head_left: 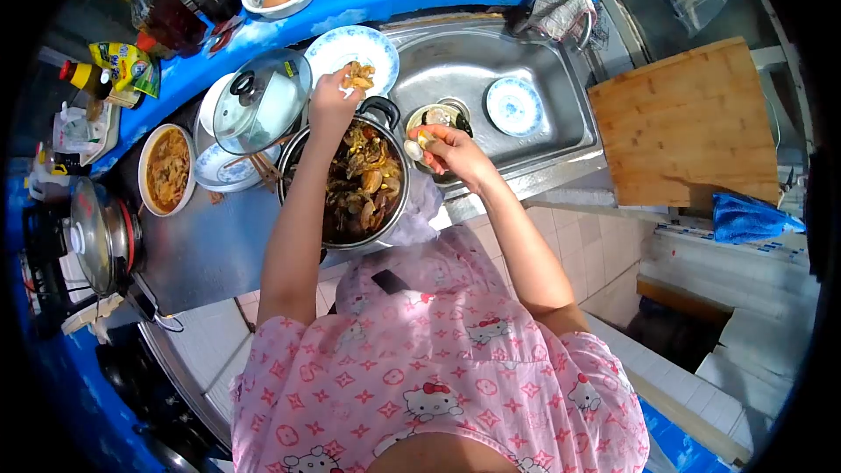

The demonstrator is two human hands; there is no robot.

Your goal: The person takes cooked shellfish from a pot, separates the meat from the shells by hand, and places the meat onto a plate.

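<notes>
My left hand (pixel 331 103) reaches over the edge of a blue-and-white plate (pixel 378 45), its fingers curled beside a small pile of clam meat (pixel 357 76). Whether something is between those fingers is hidden. Over the near edge of the sink, my right hand (pixel 457 160) pinches an open clam shell (pixel 419 145) with a pale inside and some yellow on it. Between my forearms stands a steel pot (pixel 363 243) full of dark cooked clams (pixel 368 177). A bowl holding shells (pixel 441 114) sits in the sink just beyond my right hand.
The steel sink (pixel 552 57) also holds a small plate (pixel 515 107). Left of the pot are a glass lid (pixel 263 114), chopsticks (pixel 265 170) and a bowl of food (pixel 166 169). A cutting board (pixel 688 127) stands at right; sauce bottles (pixel 162 17) line the back left.
</notes>
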